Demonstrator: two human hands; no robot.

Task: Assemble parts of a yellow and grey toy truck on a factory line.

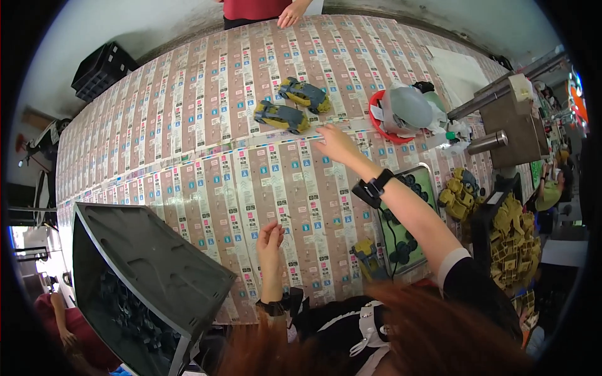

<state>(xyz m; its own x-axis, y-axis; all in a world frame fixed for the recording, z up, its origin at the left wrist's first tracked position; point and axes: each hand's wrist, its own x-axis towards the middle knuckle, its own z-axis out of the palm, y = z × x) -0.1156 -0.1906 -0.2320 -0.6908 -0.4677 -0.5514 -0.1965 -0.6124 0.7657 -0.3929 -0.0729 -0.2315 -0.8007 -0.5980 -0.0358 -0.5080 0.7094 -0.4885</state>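
Two toy cars, yellow with dark grey tops, stand side by side on the patterned table: the nearer car (281,117) and the farther car (305,95). My right hand (338,147) reaches forward across the table, fingers stretched out just short of the nearer car's right end, with nothing visible in it. Closer to my body, my left hand (270,241) hovers over the table with thumb and fingers drawn together; whatever they may hold is too small to make out. Beneath my right forearm is a green tray (411,207) of black wheels. Beside it lies another yellow-and-grey car (370,258).
At left, a grey crate (150,244) holds dark parts. A red basin (381,119) with plastic containers stands far right, near a metal frame (483,100). Yellow car bodies (461,193) and a bin of yellow parts (511,241) are at right. Another person's hand (292,14) rests at the far edge.
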